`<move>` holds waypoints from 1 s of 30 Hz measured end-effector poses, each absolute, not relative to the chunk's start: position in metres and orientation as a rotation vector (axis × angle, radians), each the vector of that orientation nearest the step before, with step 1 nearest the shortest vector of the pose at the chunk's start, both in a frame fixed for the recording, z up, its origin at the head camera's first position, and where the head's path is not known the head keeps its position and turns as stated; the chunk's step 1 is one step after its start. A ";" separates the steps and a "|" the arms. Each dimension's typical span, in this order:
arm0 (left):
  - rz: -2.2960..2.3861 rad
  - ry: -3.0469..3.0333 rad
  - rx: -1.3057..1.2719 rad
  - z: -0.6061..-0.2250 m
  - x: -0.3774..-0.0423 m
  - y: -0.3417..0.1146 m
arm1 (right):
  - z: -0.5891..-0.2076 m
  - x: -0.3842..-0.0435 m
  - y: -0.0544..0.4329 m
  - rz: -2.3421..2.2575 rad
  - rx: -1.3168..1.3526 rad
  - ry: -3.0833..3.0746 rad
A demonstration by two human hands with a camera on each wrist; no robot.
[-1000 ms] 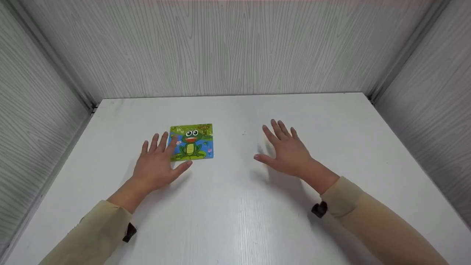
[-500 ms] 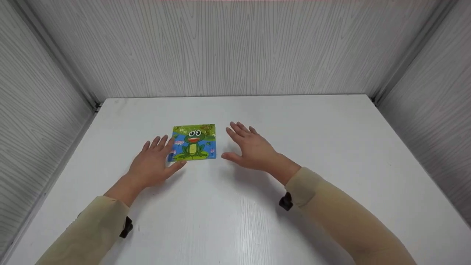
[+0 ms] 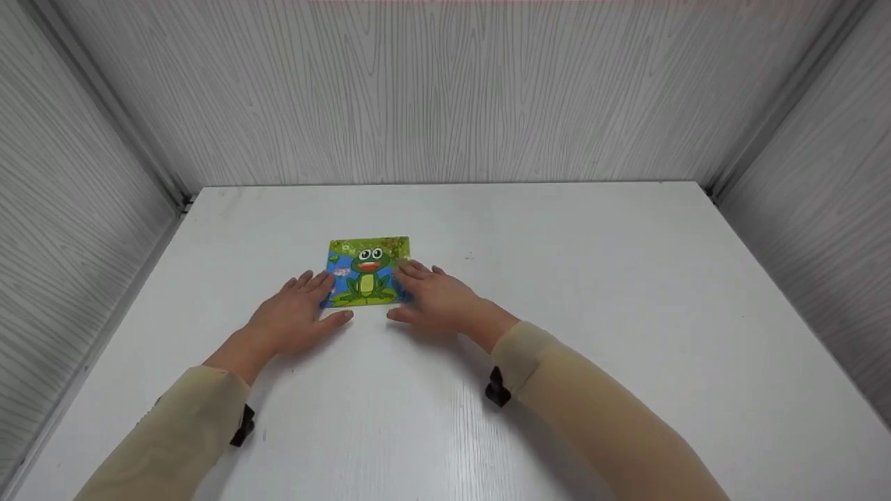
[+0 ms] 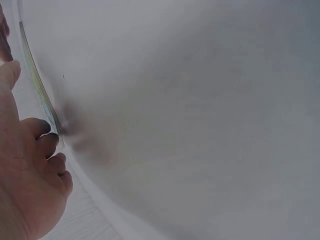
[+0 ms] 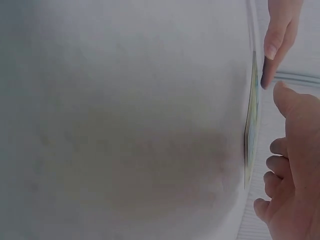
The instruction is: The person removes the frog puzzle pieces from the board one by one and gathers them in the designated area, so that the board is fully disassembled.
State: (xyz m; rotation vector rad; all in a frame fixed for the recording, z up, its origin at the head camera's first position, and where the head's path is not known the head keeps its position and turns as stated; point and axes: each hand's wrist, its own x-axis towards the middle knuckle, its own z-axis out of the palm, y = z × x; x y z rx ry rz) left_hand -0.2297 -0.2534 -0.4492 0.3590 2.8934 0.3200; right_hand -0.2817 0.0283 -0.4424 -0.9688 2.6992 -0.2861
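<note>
A thin square board with a cartoon frog picture (image 3: 367, 282) lies flat on the white table, left of the middle. At its left edge is my left hand (image 3: 289, 321), fingers extended and the thumb apart, near the lower left corner. My right hand (image 3: 445, 304) is at the opposite side, its fingertips over the board's right edge. In the left wrist view the board (image 4: 37, 80) shows as a thin strip beside the left fingers. From the right wrist, the board's edge (image 5: 251, 125) appears close to the right fingers. Whether the fingertips press on it I cannot tell.
The white table (image 3: 612, 278) extends around the board and both hands. A grey wood-grain panel (image 3: 445, 90) stands behind it, with similar panels at the left (image 3: 62, 174) and right (image 3: 821, 160).
My right hand has moved left across the table and down to the board's right edge. The left hand has shifted only slightly, lowering beside the left edge. The board lies in place.
</note>
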 end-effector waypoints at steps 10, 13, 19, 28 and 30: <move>0.276 2.875 0.379 -0.445 -0.232 -0.248 | -0.450 -0.283 0.029 -0.230 -0.998 2.670; 0.249 2.877 0.395 -0.445 -0.230 -0.244 | -0.450 -0.281 0.034 -0.228 -1.023 2.660; 0.215 2.889 0.463 -0.446 -0.222 -0.231 | -0.448 -0.272 0.051 -0.233 -1.033 2.638; 0.171 2.883 0.559 -0.448 -0.207 -0.209 | -0.446 -0.254 0.083 -0.229 -1.080 2.595; 0.163 2.879 0.587 -0.448 -0.203 -0.204 | -0.445 -0.249 0.091 -0.245 -1.083 2.586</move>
